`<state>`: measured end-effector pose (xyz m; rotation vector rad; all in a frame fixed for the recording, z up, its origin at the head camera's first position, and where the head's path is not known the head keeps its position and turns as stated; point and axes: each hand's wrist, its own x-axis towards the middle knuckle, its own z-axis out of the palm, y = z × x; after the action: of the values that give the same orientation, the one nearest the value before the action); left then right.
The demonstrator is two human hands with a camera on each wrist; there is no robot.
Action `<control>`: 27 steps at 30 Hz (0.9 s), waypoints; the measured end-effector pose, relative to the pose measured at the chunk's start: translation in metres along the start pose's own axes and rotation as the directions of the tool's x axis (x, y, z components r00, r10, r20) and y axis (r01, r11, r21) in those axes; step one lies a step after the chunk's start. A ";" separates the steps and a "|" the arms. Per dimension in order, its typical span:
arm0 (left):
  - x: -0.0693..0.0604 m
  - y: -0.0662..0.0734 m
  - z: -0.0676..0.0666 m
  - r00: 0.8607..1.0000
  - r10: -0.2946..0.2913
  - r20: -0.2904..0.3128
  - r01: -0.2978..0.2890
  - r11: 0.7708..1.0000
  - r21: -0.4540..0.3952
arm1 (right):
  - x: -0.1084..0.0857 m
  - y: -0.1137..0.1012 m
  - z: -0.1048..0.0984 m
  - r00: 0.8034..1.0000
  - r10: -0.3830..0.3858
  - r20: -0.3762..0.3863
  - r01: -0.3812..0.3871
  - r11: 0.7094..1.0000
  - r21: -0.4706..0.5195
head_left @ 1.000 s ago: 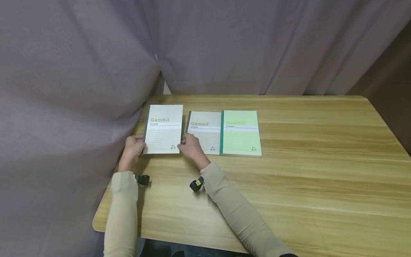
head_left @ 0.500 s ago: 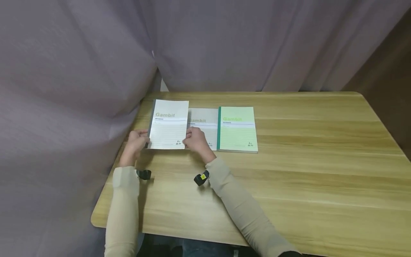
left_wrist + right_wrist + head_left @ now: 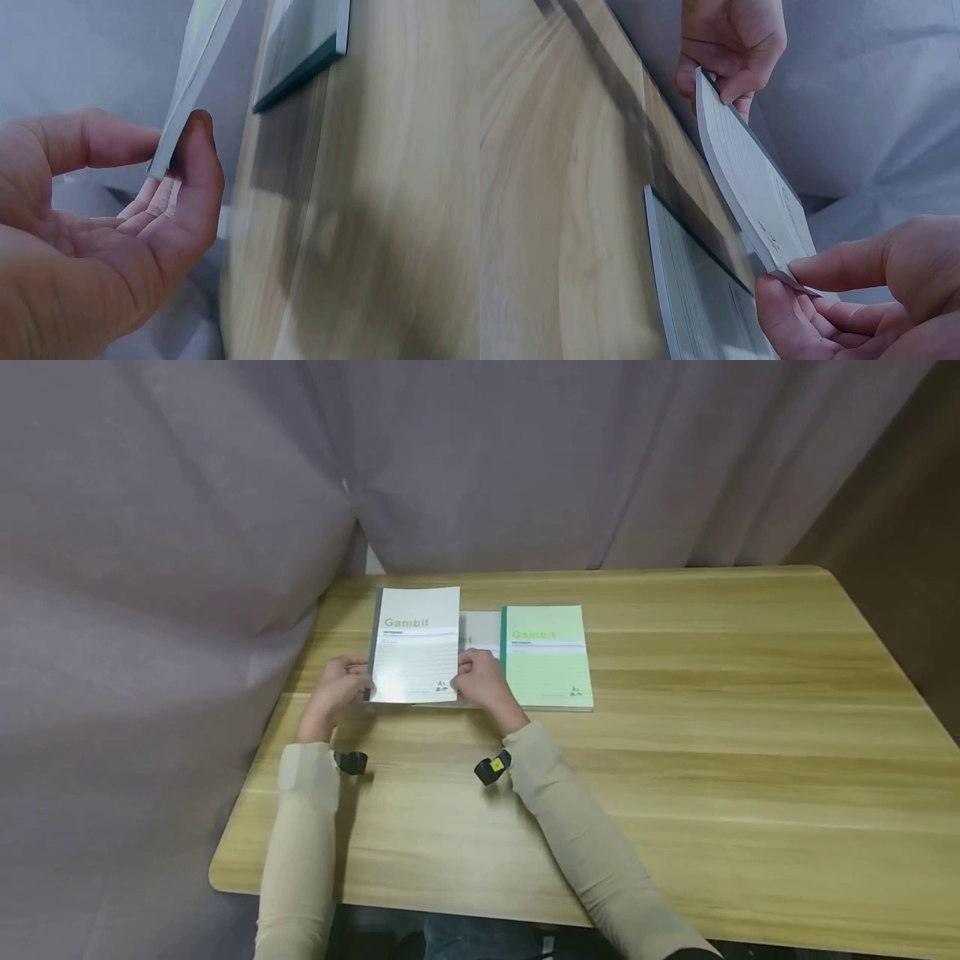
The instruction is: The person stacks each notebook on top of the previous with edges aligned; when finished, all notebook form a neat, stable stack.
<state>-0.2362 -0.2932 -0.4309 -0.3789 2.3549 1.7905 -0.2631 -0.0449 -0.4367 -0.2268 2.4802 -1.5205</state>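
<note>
A white "Gambit" notebook (image 3: 415, 652) with a dark spine is held raised above the table by both hands. My left hand (image 3: 341, 685) pinches its spine side near the lower corner, thumb on top and fingers below. At the opposite lower corner, my right hand (image 3: 487, 679) grips it the same way, as the right wrist view shows the notebook (image 3: 746, 161) tilted between the hands. Beneath lies a greyish notebook (image 3: 482, 628), largely covered by the raised one and the right hand. A green notebook (image 3: 547, 656) lies flat, its spine side against the greyish one.
The wooden table (image 3: 720, 735) extends far to the right and toward the front. Grey curtain (image 3: 225, 527) hangs along the left and back edges, close to the left forearm. Black wrist cameras are strapped near both cuffs.
The held notebook has moved right with both hands, from beside the greyish notebook to over it, covering most of it. The head view has shifted slightly.
</note>
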 end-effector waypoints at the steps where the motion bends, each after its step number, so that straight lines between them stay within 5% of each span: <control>1: 0.001 0.000 0.002 1.000 0.001 0.005 -0.001 1.000 -0.005 | 0.000 0.001 -0.002 1.000 0.000 -0.004 0.000 1.000 -0.001; 27: 0.013 0.006 0.051 0.997 -0.009 0.074 0.007 1.000 0.016 | -0.009 0.026 -0.043 0.997 0.030 -0.074 -0.032 0.999 -0.027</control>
<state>-0.2515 -0.2438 -0.4433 -0.3140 2.3124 1.7504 -0.2666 0.0062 -0.4396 -0.1383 2.5510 -1.5082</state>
